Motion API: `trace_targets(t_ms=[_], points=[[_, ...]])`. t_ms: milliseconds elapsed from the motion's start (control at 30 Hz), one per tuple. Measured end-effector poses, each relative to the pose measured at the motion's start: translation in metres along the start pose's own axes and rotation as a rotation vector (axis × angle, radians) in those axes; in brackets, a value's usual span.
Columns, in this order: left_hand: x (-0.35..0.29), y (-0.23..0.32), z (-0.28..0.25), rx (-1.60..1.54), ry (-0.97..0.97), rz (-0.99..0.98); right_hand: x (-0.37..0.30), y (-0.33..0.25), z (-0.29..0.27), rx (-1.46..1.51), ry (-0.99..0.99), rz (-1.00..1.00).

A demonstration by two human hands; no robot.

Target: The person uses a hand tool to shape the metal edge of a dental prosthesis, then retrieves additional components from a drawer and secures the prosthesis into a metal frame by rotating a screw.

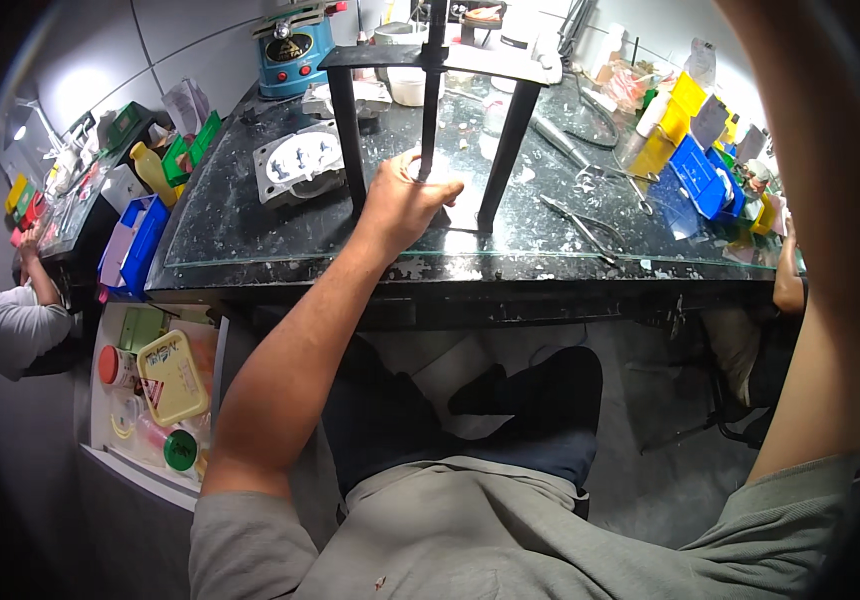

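A black metal stand (510,140) with two legs, a crossbar and an upright centre rod stands near the front of the bench. My left hand (402,203) is between its legs, fingers curled round something pale at the foot of the rod. The hand and the glare hide most of that pale thing. My right arm (820,200) is raised past the upper right of the picture, and its hand is out of view. Left of the stand lies a pale metal plate (300,160) with dark, tooth-like marks on it.
Pliers (585,228) and a metal hand tool (565,145) lie right of the stand. A blue device (295,60) stands at the back left, blue (705,175) and yellow bins at the right. An open drawer (150,400) holds containers. Another person (20,320) works at the far left.
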State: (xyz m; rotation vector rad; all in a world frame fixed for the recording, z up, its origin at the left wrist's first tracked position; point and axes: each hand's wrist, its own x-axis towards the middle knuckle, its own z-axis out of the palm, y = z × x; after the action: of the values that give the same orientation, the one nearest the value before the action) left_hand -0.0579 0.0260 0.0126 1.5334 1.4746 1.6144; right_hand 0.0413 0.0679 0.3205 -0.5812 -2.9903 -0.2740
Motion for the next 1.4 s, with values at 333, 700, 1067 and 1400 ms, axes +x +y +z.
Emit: trace_targets(t_ms=[333, 700, 1067, 1400], points=[[-0.001, 0.002, 0.001, 0.004, -0.011, 0.012, -0.022, -0.014, 0.004, -0.284, -0.148, 0.009], [0.001, 0.010, 0.009, -0.006, -0.040, 0.016, -0.001, -0.010, -0.054, 0.753, -0.911, 0.713], [0.003, 0.008, 0.009, -0.025, -0.051, 0.027, -0.032, -0.001, -0.010, 0.121, -0.098, -0.119], [-0.001, 0.002, 0.002, -0.010, -0.041, 0.005, -0.021, -0.019, -0.003, -0.165, -0.167, 0.031]])
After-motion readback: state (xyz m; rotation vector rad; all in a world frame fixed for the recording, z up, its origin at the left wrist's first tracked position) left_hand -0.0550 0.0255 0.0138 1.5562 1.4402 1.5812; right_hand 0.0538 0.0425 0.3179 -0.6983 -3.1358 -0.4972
